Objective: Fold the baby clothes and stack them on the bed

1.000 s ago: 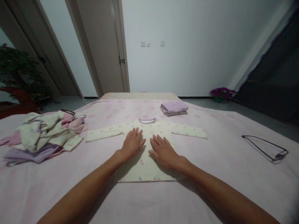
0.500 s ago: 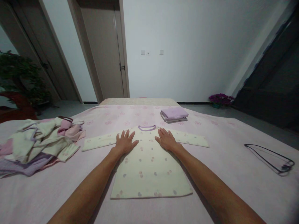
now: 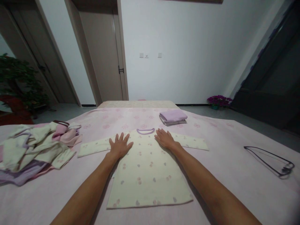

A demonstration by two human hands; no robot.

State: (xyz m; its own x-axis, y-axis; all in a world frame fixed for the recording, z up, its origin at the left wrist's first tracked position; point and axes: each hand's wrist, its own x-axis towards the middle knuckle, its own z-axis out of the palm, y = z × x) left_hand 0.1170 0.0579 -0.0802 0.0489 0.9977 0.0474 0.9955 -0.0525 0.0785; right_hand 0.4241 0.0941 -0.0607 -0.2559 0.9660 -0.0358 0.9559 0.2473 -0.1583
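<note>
A cream long-sleeved shirt point(image 3: 146, 175) with small printed motifs and a lilac neckband lies flat in front of me, its sleeves stretched out to both sides. My left hand point(image 3: 120, 145) rests with spread fingers on the shirt's left shoulder, where the sleeve begins. On the opposite shoulder, beside the collar, my right hand point(image 3: 165, 139) lies flat with its fingers stretched out. Neither hand grips the fabric.
A heap of crumpled clothes point(image 3: 39, 147) lies at the left on the pink bedspread point(image 3: 225, 175). Beyond the shirt's right shoulder sits a folded lilac stack point(image 3: 173, 116). A thin black hanger-like frame point(image 3: 269, 161) lies at the right.
My left hand has shifted slightly to the left on the shirt, and the left sleeve has slid a little outward. The right hand stays on its shoulder. The view has tilted slightly.
</note>
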